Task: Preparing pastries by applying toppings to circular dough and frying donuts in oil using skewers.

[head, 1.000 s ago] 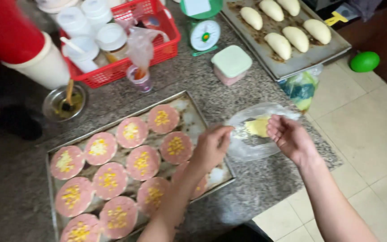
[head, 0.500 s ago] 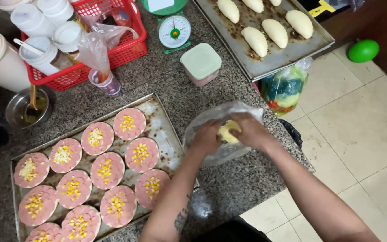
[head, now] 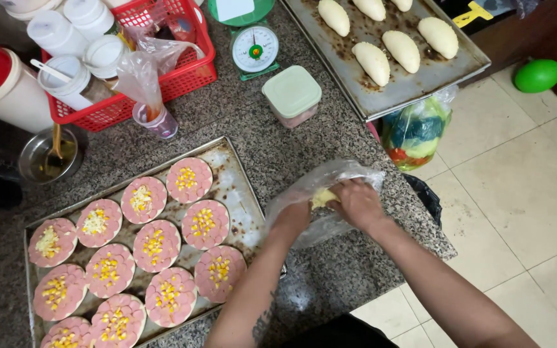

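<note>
On the granite counter (head: 240,122), at its near edge: both hands are meeting at a clear plastic bag (head: 349,175) of pale yellow filling (head: 322,197); the bag is lying just beside the right rim of the near baking tray (head: 236,187).

Work done: eleven pink rounds (head: 156,246) are sitting in rows on the near tray; every one in view is already carrying a heap of yellow kernels at its middle; the lowest ones are being cut off by the frame edge.

Work left: judging from the hands, the pale filling is only now being gathered from the bag; none of it is showing on the rounds.

Left hand (head: 294,216): it is reaching in from below, forearm crossing the tray's corner; it is lying under or against the bag's film, so whether its fingers are closed on the plastic cannot be told.

Right hand (head: 356,201): it is coming in from the lower right, knuckles up, wrist bent down; its fingers are curling narrowly around the filling inside the bag's mouth.

Surroundings: a far tray (head: 420,77) is holding pale dough loaves (head: 372,62); a small green kitchen scale (head: 254,48), a lidded square tub (head: 291,93) and a red basket (head: 188,71) of white jars are standing beyond; a metal bowl (head: 37,158) is resting at the left.
</note>
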